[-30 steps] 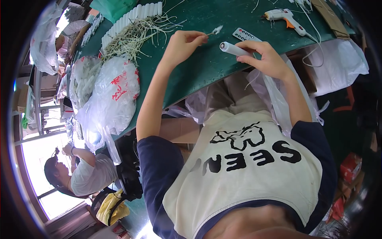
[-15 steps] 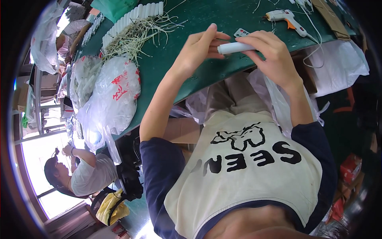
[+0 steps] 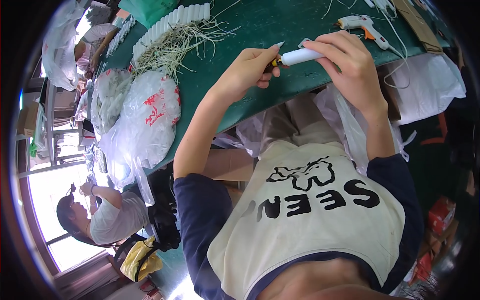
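My right hand [image 3: 347, 57] grips a smooth white plastic tube [image 3: 300, 56] by its right end and holds it nearly level above the table. At the tube's left end, a small dark and brass-coloured piece [image 3: 276, 62] is pinched in my left hand [image 3: 250, 70]. A pale pointed tip [image 3: 280, 44] sticks up by my left thumb; whether it belongs to that piece I cannot tell. Just behind the tube lies a small light plate [image 3: 303, 43], partly covered by my right fingers.
On the green table [image 3: 260, 25], a row of white tubes [image 3: 172, 20] trails thin pale wires [image 3: 175, 47]. A glue gun [image 3: 361, 24] with a cord lies at far right, by a cardboard strip [image 3: 417, 25]. Plastic bags [image 3: 142, 125] sit left. Another person [image 3: 115, 215] is at lower left.
My left fingers have closed on the small piece at the tube's left end. The tube has shifted slightly right, its left end now meeting that piece.
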`<state>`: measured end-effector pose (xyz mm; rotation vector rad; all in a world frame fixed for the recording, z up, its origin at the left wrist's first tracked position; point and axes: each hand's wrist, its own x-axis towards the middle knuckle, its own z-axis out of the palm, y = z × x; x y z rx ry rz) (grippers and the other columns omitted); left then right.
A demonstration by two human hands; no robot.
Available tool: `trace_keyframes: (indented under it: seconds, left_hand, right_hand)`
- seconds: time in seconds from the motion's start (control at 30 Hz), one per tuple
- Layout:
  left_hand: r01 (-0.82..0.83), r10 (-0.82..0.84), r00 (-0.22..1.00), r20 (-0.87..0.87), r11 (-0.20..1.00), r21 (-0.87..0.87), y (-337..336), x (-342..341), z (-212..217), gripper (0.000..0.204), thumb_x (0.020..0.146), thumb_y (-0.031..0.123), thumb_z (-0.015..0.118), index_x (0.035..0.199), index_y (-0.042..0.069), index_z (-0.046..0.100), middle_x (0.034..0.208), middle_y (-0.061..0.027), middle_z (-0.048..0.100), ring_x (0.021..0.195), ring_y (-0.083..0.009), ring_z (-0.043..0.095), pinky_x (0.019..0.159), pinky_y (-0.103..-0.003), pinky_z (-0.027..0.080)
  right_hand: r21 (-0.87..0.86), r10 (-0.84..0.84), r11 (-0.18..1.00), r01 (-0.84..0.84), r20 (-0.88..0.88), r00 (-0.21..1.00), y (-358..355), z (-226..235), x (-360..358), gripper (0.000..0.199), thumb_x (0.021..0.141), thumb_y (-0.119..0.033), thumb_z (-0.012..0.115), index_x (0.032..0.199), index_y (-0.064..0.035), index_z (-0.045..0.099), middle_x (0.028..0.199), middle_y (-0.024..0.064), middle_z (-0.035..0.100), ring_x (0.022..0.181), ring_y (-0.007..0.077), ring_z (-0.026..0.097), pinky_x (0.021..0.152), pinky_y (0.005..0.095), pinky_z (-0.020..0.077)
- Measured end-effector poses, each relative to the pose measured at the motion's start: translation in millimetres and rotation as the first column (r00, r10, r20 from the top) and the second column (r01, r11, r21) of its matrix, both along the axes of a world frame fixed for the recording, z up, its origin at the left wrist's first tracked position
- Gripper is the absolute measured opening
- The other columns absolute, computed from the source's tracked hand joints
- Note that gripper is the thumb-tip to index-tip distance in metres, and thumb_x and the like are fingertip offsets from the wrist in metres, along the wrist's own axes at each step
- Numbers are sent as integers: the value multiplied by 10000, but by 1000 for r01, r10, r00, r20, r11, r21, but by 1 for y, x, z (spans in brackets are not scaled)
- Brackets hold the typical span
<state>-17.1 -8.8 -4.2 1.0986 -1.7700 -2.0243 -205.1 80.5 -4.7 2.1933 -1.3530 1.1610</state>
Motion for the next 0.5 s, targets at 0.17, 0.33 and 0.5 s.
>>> trace_keyframes:
  seconds: [0.17,0.33,0.5]
  left_hand:
    - [-151,163,986,-45,969,197,3,-4,6,378,916,356,361,872,8,503,680,-23,476,524,-54,352,431,-183,290]
    - [-81,82,997,-4,992,97,-5,3,0,412,917,394,337,828,29,505,617,32,391,460,-42,271,391,-187,217]
    - [-171,176,972,-158,984,43,-13,17,-1,470,911,456,286,805,52,502,556,73,268,463,-40,191,418,-202,153]
  right_hand:
    - [19,53,998,-53,16,998,-7,1,12,316,614,51,644,907,-65,625,822,58,560,749,220,534,656,311,428]
    - [-66,71,995,-76,-79,994,-18,7,20,296,622,33,641,906,-47,617,817,60,565,752,224,533,646,308,427]
    - [-51,14,999,-11,59,998,-22,10,20,222,681,-12,642,900,-35,616,802,77,590,704,213,554,649,288,434]
